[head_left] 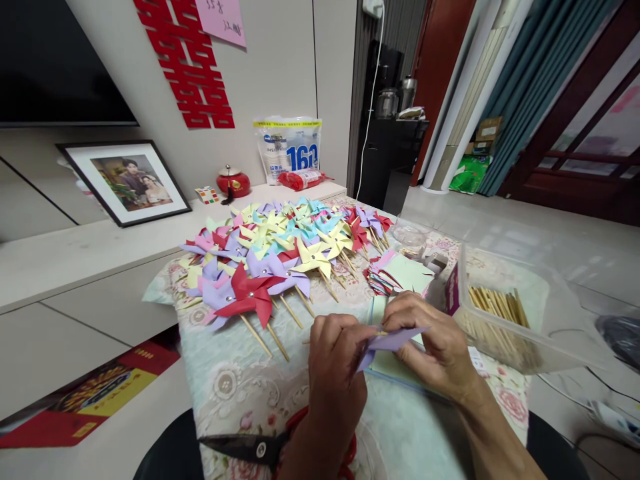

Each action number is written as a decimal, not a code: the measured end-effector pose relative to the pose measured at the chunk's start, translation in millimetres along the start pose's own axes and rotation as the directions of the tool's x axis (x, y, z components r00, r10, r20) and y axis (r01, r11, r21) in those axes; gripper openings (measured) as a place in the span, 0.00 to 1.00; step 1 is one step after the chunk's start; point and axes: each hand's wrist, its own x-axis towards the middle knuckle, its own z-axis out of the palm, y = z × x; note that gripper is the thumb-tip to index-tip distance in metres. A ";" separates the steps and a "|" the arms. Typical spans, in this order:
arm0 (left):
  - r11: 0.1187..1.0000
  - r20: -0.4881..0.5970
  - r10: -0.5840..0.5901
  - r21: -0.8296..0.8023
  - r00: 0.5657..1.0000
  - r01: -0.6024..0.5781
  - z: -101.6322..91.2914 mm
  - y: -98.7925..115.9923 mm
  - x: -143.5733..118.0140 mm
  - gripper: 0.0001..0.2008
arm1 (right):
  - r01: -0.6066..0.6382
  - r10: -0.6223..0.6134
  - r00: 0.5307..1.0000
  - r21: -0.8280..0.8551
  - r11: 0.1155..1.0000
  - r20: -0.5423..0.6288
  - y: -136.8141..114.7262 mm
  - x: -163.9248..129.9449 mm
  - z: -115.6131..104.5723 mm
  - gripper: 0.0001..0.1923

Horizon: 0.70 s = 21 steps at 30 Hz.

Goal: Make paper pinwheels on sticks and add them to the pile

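- Folding a purple paper piece between both hands, held just above the desk at its near edge; a thin wooden stick looks pinched in with it, mostly hidden by fingers
- left hand: grip clenched on the left end of the purple paper piece, thumb and fingers pinching; right hand: grip grasping the right part of the paper, fingertips over the fold
- doing it well, my read: keep the corners pinched tight at centre so the fold does not spring; hold the stick square to the paper; move one hand at a time
- under the hands: pale green sheet flat on the desk; stack of cut paper squares just beyond
- right of the hands: clear plastic box with wooden sticks inside
- further out: big spread of finished pinwheels, red, yellow, purple, blue, sticks pointing toward the person
- near edge: scissors with red handles, blades closed, partly under the left wrist
- desk has a floral cloth; low shelf behind carries a framed photo and a red jar
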 end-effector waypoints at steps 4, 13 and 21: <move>1.000 0.013 0.009 -0.014 1.000 -0.009 0.2 0.4 -0.1 0.16 | 0.004 -0.005 0.999 0.020 1.000 0.037 -2.2 1.5 -3.0 0.08; 0.996 0.068 -0.041 -0.075 0.997 0.046 -0.5 4.6 0.9 0.14 | -0.027 0.022 0.997 0.055 0.998 0.078 -7.3 3.3 -7.2 0.05; 0.976 0.099 -0.148 -0.147 0.984 0.162 7.9 0.6 -2.6 0.11 | -0.088 0.093 0.990 -0.051 0.995 0.105 1.7 -0.2 -5.6 0.03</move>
